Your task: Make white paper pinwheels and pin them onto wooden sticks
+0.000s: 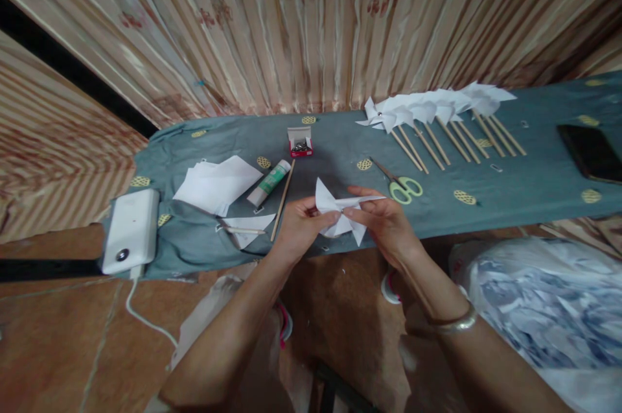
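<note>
Between both hands, over the front edge of the cloth-covered table, is a white paper pinwheel [326, 196] with pointed, folded blades. My left hand [302, 224] pinches its left side, the thumb on the paper near the centre. From the right, my right hand [383, 224] grips it with the thumb pressed at the middle and fingers behind. A small dark spot shows at the centre by the thumbs. Beside my left hand lies a thin wooden stick [283, 200]. Scissors [399, 185] with green handles rest beyond my right hand.
A row of finished pinwheels on sticks [437, 111] lies at the back right. Left are stacked paper sheets [214, 183], a glue stick [269, 183], a red box of metal pins [300, 142] and a white power bank [130, 231]. A dark phone [590, 152] is far right.
</note>
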### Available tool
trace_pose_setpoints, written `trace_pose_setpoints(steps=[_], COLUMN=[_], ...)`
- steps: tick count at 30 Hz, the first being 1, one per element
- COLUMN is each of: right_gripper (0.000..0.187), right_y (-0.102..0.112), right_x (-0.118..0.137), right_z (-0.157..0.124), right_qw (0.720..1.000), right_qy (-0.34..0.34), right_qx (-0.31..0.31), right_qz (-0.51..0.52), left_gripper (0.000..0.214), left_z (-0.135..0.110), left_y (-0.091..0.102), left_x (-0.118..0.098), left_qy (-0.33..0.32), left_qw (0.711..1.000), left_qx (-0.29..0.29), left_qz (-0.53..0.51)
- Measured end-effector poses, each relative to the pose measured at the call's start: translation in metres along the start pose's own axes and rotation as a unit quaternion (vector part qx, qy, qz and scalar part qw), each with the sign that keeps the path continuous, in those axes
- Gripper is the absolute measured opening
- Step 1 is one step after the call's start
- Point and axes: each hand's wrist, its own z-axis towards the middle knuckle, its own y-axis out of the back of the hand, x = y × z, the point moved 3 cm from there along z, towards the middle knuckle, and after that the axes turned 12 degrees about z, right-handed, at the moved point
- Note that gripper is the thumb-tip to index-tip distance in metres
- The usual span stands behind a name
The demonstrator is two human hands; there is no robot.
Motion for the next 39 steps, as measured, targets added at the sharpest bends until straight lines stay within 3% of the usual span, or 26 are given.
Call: trace_pose_setpoints(steps=[14, 17, 25, 31, 36, 39], right_gripper=[0.029, 0.044, 0.034, 0.055, 0.023, 0.022], right_y=[-0.0047, -0.0055, -0.0034, -0.0033, 0.0002, 0.0021], right_x=[-0.0007, -0.0007, 0.0019, 0.0008, 0.0016, 0.0010], right_z=[-0.0024, -0.0032, -0.0022, -0.0037, -0.0001, 0.0012], right_qw=[0.999, 0.996, 0.996, 0.994, 0.999, 0.999], right_qy=[-0.023, -0.047, -0.031, -0.062, -0.006, 0.000], right_qx=[-0.023, -0.025, -0.014, -0.008, -0.002, -0.002], right_qz=[0.043, 0.067, 0.083, 0.093, 0.053, 0.046], left_gripper=[0.037, 0.039, 0.037, 0.040, 0.040, 0.040], left_z=[-0.0021, -0.0018, 0.0002, 0.0012, 0.0006, 0.0003], left_y=[-0.0017, -0.0016, -0.0016, -0.0023, -0.0038, -0.0044], left_x=[-0.0036, -0.0027, 0.0008, 0.0035, 0.0029, 0.0020], left_qy=[0.010, 0.011, 0.017, 0.019, 0.016, 0.019], left_qw=[1.000, 1.000, 1.000, 1.000, 1.000, 1.000], left_qx=[-0.006, -0.007, 0.001, -0.008, -0.005, -0.004], left_qz=[-0.011, -0.008, -0.016, -0.004, 0.003, 0.004])
